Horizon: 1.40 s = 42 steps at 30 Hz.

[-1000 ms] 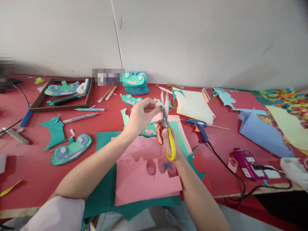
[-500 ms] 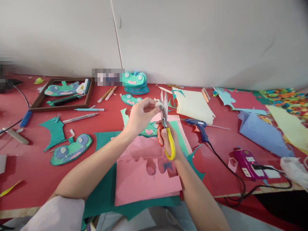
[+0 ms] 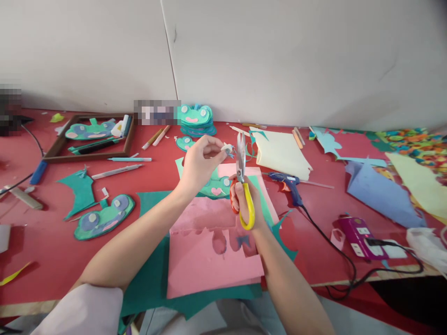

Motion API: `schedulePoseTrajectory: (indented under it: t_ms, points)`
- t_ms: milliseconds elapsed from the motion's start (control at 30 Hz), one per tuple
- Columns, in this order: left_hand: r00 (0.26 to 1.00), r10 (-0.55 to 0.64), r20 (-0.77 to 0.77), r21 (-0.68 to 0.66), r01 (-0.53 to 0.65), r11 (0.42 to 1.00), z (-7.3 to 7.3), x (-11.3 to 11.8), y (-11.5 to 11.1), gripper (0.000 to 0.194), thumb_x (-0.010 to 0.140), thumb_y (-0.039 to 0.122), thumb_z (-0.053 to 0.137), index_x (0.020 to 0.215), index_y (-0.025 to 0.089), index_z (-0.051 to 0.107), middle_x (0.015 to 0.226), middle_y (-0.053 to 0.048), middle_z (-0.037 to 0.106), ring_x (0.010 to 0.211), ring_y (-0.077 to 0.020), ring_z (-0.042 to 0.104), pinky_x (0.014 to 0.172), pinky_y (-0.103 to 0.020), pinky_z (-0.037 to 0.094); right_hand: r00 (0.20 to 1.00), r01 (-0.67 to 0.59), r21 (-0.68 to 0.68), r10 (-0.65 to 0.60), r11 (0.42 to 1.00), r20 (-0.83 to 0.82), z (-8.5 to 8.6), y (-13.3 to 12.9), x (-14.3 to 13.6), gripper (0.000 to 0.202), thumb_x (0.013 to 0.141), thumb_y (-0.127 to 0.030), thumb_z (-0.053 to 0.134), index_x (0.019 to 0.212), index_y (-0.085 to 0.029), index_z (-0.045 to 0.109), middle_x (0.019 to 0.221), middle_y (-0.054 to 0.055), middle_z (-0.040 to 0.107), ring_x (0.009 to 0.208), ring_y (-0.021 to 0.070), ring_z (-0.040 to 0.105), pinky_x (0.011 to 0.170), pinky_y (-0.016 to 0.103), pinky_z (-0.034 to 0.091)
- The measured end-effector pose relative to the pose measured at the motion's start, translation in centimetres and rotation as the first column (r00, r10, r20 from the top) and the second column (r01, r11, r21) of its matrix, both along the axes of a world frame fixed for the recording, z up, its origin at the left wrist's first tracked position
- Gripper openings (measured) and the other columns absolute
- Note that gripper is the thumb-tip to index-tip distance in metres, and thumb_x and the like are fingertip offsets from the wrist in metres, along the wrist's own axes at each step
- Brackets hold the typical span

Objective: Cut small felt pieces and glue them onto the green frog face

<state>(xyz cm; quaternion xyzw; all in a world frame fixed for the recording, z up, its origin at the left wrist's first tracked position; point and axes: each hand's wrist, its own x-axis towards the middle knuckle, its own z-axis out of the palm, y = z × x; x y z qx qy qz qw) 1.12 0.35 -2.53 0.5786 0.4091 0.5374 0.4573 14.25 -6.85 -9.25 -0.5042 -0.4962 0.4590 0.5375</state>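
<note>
Near the centre of the frame, the left hand [image 3: 199,164] pinches a small white paper cut-out [image 3: 227,148] between thumb and forefinger, its fingers clamped on the scrap. Just to the right, the right hand [image 3: 246,201] grips the orange-and-yellow-handled steel scissors [image 3: 241,179], fingers closed through the loops, blades upright and nearly together beside the scrap. Below both hands a pink paper sheet with cut-out holes [image 3: 209,260] lies on a dark green felt sheet [image 3: 150,279] on the red bench [image 3: 42,242]. A blue hot-glue gun [image 3: 289,182] rests right of centre, and a stack of green frog-face cut-outs [image 3: 196,118] stands by the wall, upper centre.
</note>
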Motion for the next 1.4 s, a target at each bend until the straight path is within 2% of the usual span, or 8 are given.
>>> schedulePoseTrajectory:
  t_ms: [333,533,733,933,1133,1400]
  points:
    - [0.997,0.063,-0.032,0.046,-0.062,0.997,-0.6,-0.1,0.4,0.008,0.078,0.024,0.064,0.084,0.019,0.064,0.083,-0.002,0.07,0.075,-0.0126,0.065,0.07,-0.024,0.052,1.0,-0.009,-0.012,0.009,1.0,-0.024,0.0,0.0,-0.2,0.04,0.087,-0.058,0.044,0.1,-0.022,0.052,0.057,-0.007,0.038,0.038,0.0061,0.028,0.037,0.021,0.027]
    - [0.999,0.041,-0.034,0.031,-0.04,0.999,-0.4,0.0,0.2,0.012,0.077,0.031,0.067,0.08,0.02,0.063,0.076,-0.001,0.069,0.068,-0.0121,0.064,0.066,-0.024,0.052,0.991,-0.097,0.123,0.084,0.988,0.105,0.3,0.1,0.1,0.043,0.088,-0.06,0.04,0.107,-0.023,0.047,0.066,-0.004,0.04,0.055,0.0111,0.04,0.055,0.026,0.037]
    - [0.998,0.021,-0.06,0.064,-0.017,0.998,-0.4,0.0,0.0,0.011,0.078,0.028,0.065,0.077,0.018,0.063,0.078,-0.002,0.069,0.071,-0.0114,0.064,0.068,-0.022,0.051,0.988,-0.123,0.087,0.114,0.989,0.106,0.4,0.1,-0.1,0.041,0.089,-0.058,0.039,0.107,-0.023,0.047,0.068,-0.004,0.038,0.054,0.0104,0.036,0.051,0.026,0.033]
    - [0.995,0.02,-0.094,0.11,-0.01,0.994,-0.5,0.1,-0.2,0.011,0.078,0.029,0.065,0.077,0.017,0.064,0.081,-0.002,0.069,0.075,-0.012,0.064,0.07,-0.022,0.05,0.99,-0.144,0.096,0.142,0.985,0.021,0.9,0.0,-0.4,0.037,0.089,-0.056,0.041,0.106,-0.023,0.045,0.067,-0.004,0.034,0.053,0.0103,0.033,0.048,0.025,0.03]
    - [0.997,0.022,-0.078,0.12,-0.013,0.993,-0.5,0.2,-0.3,0.016,0.079,0.033,0.065,0.075,0.017,0.064,0.092,-0.005,0.07,0.079,-0.0128,0.065,0.073,-0.023,0.051,0.99,-0.14,0.093,0.14,0.986,0.011,0.8,0.0,-0.5,0.04,0.086,-0.058,0.045,0.105,-0.023,0.045,0.069,-0.005,0.037,0.049,0.0076,0.032,0.046,0.024,0.029]
    - [0.998,0.006,-0.065,0.104,0.001,0.995,-0.9,0.4,-0.2,0.014,0.08,0.03,0.063,0.077,0.017,0.061,0.085,-0.004,0.069,0.077,-0.0127,0.065,0.07,-0.023,0.052,0.987,-0.156,0.054,0.154,0.986,0.038,0.5,0.1,-0.2,0.042,0.087,-0.058,0.044,0.107,-0.021,0.045,0.067,-0.006,0.041,0.045,0.0061,0.034,0.049,0.023,0.031]
